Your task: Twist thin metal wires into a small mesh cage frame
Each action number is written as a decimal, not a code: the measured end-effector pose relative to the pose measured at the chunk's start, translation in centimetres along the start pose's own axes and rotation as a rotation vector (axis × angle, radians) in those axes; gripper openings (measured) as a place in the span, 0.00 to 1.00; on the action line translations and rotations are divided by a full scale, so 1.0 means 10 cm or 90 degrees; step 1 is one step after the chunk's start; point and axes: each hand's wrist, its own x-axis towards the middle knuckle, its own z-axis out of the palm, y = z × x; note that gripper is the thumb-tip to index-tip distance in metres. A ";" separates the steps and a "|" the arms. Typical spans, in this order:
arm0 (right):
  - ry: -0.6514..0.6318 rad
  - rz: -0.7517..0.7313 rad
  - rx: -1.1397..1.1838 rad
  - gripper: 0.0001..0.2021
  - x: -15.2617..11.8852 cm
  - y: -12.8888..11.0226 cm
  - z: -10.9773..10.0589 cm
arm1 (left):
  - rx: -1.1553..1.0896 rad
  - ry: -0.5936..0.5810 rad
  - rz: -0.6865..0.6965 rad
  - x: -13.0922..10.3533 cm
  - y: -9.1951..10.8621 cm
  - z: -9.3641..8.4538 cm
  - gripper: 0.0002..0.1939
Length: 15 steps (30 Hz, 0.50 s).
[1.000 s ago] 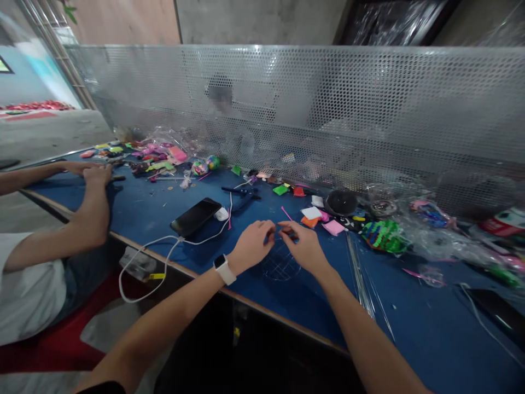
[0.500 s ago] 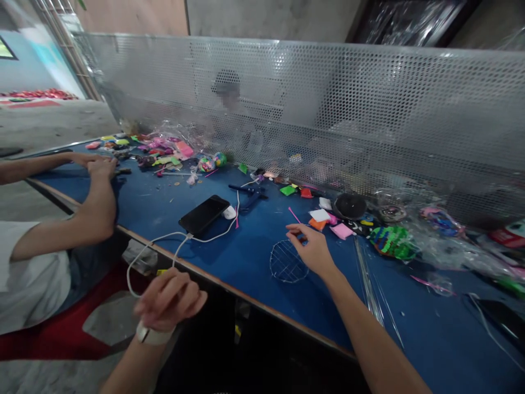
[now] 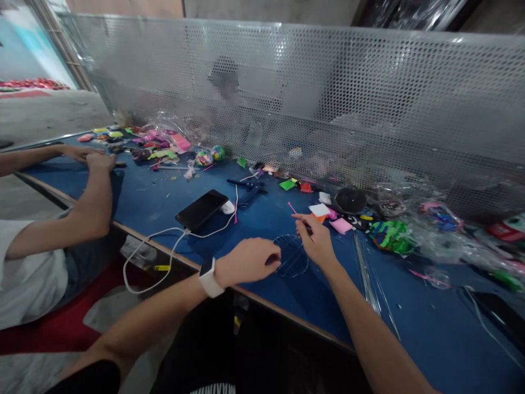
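A round frame of thin wire crossed by a grid [image 3: 293, 268] lies on the blue table. My left hand [image 3: 250, 260], with a white-strapped watch on the wrist, reaches over the table edge to the frame's left side. Its fingers are curved, with a gap between thumb and fingertips, and it holds nothing I can see. At the frame's upper right is my right hand [image 3: 315, 241], fingers loosely bent and apart. It also shows nothing in its grasp. Part of the frame is hidden behind my hands. A thin pink stick [image 3: 291, 207] lies just beyond the right fingertips.
A phone [image 3: 203, 209] on a white cable lies to the left, near a dark blue tool [image 3: 248, 189]. Coloured clay packets [image 3: 341, 225], a black bowl [image 3: 350, 201] and a green-blue striped piece [image 3: 391, 236] line the perforated metal screen [image 3: 262, 71]. A co-worker's hands [image 3: 96, 157] are far left.
My left hand has moved up and right from in front of the table edge to the wire frame. My right hand has shifted slightly right. The camera view has tilted a little.
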 end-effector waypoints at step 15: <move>0.074 0.018 -0.042 0.16 0.05 0.10 -0.17 | 0.073 -0.126 -0.036 1.34 -0.23 0.13 0.08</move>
